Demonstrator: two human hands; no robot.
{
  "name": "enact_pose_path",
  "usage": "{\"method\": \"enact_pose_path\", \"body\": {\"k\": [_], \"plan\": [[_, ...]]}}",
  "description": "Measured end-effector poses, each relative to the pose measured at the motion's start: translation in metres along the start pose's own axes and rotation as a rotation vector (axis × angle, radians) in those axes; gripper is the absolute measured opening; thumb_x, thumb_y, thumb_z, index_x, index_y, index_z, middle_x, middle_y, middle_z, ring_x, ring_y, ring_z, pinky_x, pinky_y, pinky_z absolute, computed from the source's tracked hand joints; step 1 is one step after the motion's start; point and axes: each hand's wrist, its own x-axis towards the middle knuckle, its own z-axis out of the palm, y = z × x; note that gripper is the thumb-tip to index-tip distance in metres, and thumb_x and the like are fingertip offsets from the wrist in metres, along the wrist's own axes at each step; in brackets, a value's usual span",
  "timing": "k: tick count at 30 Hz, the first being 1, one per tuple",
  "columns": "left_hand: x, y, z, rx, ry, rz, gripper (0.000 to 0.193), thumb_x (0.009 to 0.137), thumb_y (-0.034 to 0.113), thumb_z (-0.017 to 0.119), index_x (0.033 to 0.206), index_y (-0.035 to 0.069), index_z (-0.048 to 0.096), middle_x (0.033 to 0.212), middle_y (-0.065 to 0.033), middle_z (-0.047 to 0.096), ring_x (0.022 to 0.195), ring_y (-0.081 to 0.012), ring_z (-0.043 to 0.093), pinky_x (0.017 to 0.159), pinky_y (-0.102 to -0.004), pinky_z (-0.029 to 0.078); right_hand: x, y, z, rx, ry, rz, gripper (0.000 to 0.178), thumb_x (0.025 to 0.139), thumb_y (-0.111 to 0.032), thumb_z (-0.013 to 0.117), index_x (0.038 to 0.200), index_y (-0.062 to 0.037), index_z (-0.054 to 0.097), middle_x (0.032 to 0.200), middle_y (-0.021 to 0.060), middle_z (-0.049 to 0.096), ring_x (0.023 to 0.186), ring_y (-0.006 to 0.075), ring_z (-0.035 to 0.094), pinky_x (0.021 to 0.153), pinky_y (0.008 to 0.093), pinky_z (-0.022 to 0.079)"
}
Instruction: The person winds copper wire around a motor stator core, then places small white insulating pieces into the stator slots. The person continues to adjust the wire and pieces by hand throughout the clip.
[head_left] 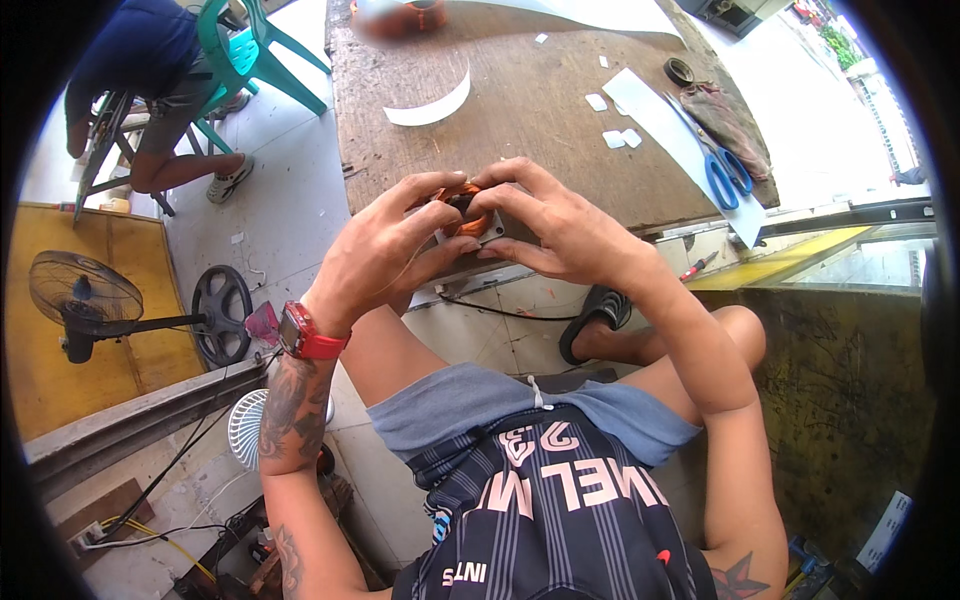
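At the near edge of the wooden table (400, 165), a stator with orange-copper coil windings and a grey metal core (466, 222) sits between my hands. My left hand (385, 232) grips its left side, fingers curled over the top and thumb at the front. My right hand (565, 225) closes on the right side, its fingertips reaching into the ring and its thumb on the front edge. Much of the stator is hidden behind my fingers. Beyond my hands lies a curved white paper strip (437, 110).
Blue-handled scissors (727, 175) lie over a long white strip (640, 100), near a tape roll (679, 71), a cloth (728, 125) and several white scraps (614, 139). Another copper-coloured coil (415, 17) is at the far edge. A person, a green chair (240, 60) and a black fan (85, 295) are at left.
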Motion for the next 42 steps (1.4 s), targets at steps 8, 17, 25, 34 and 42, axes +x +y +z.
{"method": "enact_pose_path", "body": {"k": [8,17,25,34,42], "plan": [[-0.005,0.001,0.019,-0.029,0.088,-0.061,0.019,0.098,0.014,0.077,0.113,0.005,0.07,0.142,-0.0168,0.063,0.124,-0.0361,0.069,0.1,-0.043,0.061,-0.003,0.004,0.013,-0.124,0.09,-0.075,0.044,0.095,-0.022,0.08,0.131,-0.0074,0.061,0.138,0.0166,0.056,0.128,0.0395,0.061,0.107,0.0484,0.056],[-0.006,-0.002,0.002,-0.437,-0.001,-0.215,0.018,0.102,0.02,0.075,0.111,0.004,0.072,0.148,-0.018,0.06,0.134,-0.0305,0.063,0.107,-0.0422,0.056,0.006,0.002,-0.003,0.202,-0.007,0.123,0.036,0.104,-0.036,0.072,0.124,-0.0063,0.069,0.131,0.0175,0.059,0.121,0.0374,0.064,0.103,0.0456,0.054],[-0.006,0.006,0.01,-0.618,0.079,-0.348,0.018,0.107,0.019,0.067,0.11,0.001,0.067,0.138,-0.0163,0.063,0.117,-0.024,0.067,0.1,-0.0372,0.055,0.011,-0.002,0.011,0.211,-0.043,0.217,0.035,0.112,-0.035,0.057,0.124,-0.0037,0.066,0.135,0.023,0.05,0.13,0.0431,0.05,0.114,0.0513,0.043],[-0.015,0.012,0.021,-0.531,0.168,-0.312,0.021,0.104,0.01,0.071,0.122,0.004,0.063,0.149,-0.0202,0.059,0.129,-0.0372,0.066,0.103,-0.0431,0.058,0.004,-0.008,0.027,0.149,0.178,0.171,0.021,0.11,-0.024,0.061,0.123,-0.0067,0.064,0.129,0.019,0.057,0.122,0.0398,0.058,0.108,0.0512,0.049],[-0.031,0.006,0.029,-0.1,0.248,0.01,0.034,0.093,0.004,0.081,0.125,0.013,0.069,0.151,-0.0221,0.061,0.13,-0.0391,0.068,0.102,-0.0444,0.061,-0.018,0.002,0.031,-0.252,0.294,-0.178,0.045,0.09,-0.002,0.077,0.131,-0.0176,0.069,0.138,0.012,0.067,0.125,0.0307,0.071,0.113,0.0532,0.056]]}}
